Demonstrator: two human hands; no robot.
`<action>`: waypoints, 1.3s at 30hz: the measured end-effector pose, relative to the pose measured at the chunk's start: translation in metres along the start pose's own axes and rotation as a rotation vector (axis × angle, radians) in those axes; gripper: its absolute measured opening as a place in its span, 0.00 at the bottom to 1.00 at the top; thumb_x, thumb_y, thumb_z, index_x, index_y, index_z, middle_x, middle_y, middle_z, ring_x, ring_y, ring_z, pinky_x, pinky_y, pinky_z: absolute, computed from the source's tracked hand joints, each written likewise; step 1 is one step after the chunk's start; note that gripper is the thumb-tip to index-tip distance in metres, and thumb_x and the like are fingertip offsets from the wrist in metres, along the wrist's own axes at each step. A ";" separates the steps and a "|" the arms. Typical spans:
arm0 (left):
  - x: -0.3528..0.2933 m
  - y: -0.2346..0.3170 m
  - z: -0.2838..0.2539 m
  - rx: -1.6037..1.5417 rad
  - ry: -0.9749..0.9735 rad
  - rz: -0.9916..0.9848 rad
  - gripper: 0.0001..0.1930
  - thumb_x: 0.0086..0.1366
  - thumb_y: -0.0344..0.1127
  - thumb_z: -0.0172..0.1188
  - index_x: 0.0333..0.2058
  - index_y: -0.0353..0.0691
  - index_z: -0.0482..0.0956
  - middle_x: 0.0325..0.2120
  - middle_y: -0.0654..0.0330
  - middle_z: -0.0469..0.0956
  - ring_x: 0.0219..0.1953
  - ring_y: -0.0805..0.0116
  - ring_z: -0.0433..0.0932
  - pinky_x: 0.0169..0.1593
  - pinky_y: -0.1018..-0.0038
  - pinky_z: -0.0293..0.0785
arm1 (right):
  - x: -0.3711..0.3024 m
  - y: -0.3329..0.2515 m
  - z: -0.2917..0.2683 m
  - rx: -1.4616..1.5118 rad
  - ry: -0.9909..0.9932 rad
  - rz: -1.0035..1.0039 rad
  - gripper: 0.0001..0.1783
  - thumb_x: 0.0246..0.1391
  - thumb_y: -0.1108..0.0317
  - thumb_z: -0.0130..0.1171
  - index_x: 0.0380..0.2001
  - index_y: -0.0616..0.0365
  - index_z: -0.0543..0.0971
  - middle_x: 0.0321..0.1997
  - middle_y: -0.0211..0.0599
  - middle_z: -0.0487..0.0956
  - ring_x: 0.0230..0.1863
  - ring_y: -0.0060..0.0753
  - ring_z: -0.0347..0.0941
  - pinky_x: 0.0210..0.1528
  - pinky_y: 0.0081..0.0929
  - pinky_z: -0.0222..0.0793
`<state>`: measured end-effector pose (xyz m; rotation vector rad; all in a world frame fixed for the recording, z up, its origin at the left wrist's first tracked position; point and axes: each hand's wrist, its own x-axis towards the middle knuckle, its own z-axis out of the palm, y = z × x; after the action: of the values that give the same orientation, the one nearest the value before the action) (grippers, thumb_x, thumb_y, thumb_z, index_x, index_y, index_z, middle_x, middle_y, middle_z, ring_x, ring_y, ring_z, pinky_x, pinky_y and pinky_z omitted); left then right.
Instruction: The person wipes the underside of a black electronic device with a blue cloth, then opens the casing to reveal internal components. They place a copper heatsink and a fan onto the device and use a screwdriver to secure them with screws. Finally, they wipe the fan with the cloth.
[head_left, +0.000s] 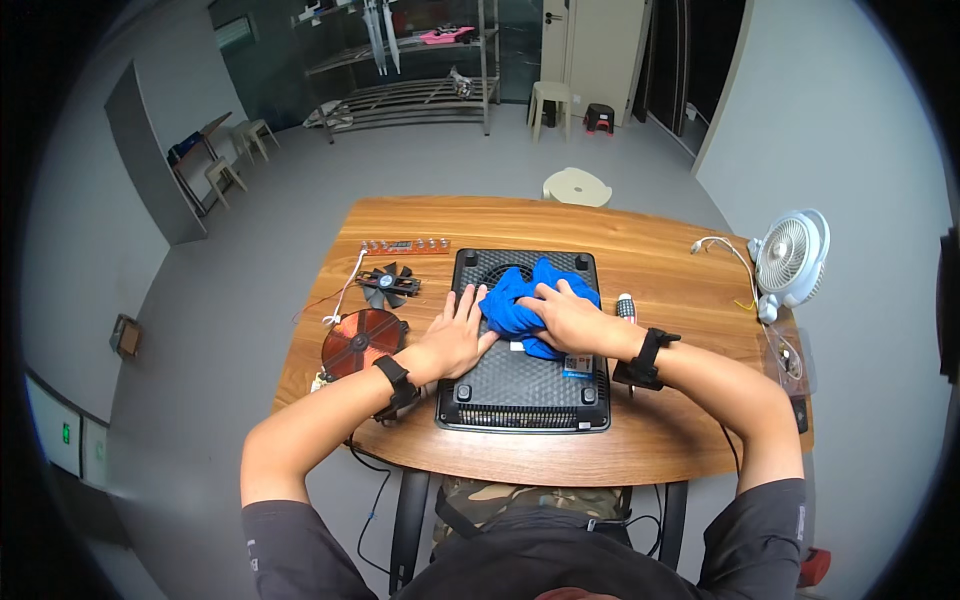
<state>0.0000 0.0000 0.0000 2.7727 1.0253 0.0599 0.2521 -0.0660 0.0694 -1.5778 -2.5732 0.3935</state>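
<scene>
A black induction cooker (510,390) lies with its underside up on the wooden table, its corner feet and part of a round fan grille showing. My left hand (452,335) rests flat on its left side, fingers spread. A crumpled blue cloth (515,305) is pressed against the upper right of the casing under my right hand (565,318), whose fingers are bunched into it. Just below the cloth a blue and white label (578,366) shows. The cloth hides part of the grille.
Left of the cooker lie a copper coil (362,343), a black fan (388,284) and an orange circuit strip (405,246) with a white cable. A screwdriver-like tool (626,308) is close by my right wrist. A small white fan (792,260) stands at the right edge.
</scene>
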 end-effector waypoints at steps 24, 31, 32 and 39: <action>-0.067 0.040 -0.027 0.050 -0.207 0.144 0.62 0.64 0.77 0.50 0.72 0.21 0.41 0.70 0.17 0.34 0.72 0.14 0.32 0.73 0.37 0.40 | 0.128 -0.015 -0.017 -0.188 -0.092 0.077 0.32 0.55 0.44 0.64 0.56 0.55 0.81 0.65 0.55 0.71 0.67 0.61 0.66 0.67 0.48 0.66; -0.069 0.039 -0.022 0.068 -0.127 0.173 0.62 0.63 0.75 0.52 0.71 0.20 0.44 0.69 0.16 0.40 0.71 0.13 0.37 0.73 0.37 0.44 | 0.139 -0.025 -0.024 -0.198 -0.196 -0.055 0.35 0.53 0.41 0.65 0.56 0.57 0.82 0.61 0.47 0.78 0.66 0.59 0.67 0.65 0.45 0.70; -0.070 0.038 -0.020 0.073 -0.102 0.188 0.61 0.63 0.75 0.53 0.70 0.19 0.45 0.67 0.16 0.43 0.70 0.13 0.40 0.72 0.38 0.46 | 0.135 -0.030 -0.022 -0.174 -0.182 -0.092 0.36 0.53 0.42 0.65 0.56 0.57 0.82 0.62 0.47 0.77 0.66 0.58 0.67 0.65 0.46 0.70; -0.070 0.043 -0.022 0.083 -0.040 0.184 0.60 0.61 0.75 0.55 0.68 0.19 0.52 0.63 0.21 0.56 0.68 0.15 0.52 0.70 0.40 0.56 | 0.124 -0.047 -0.011 -0.136 -0.120 -0.159 0.35 0.52 0.48 0.65 0.60 0.56 0.79 0.61 0.48 0.74 0.61 0.58 0.69 0.63 0.49 0.71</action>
<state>-0.0282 -0.0742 0.0314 2.9229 0.7781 -0.0138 0.1576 0.0254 0.0861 -1.4143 -2.8482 0.3141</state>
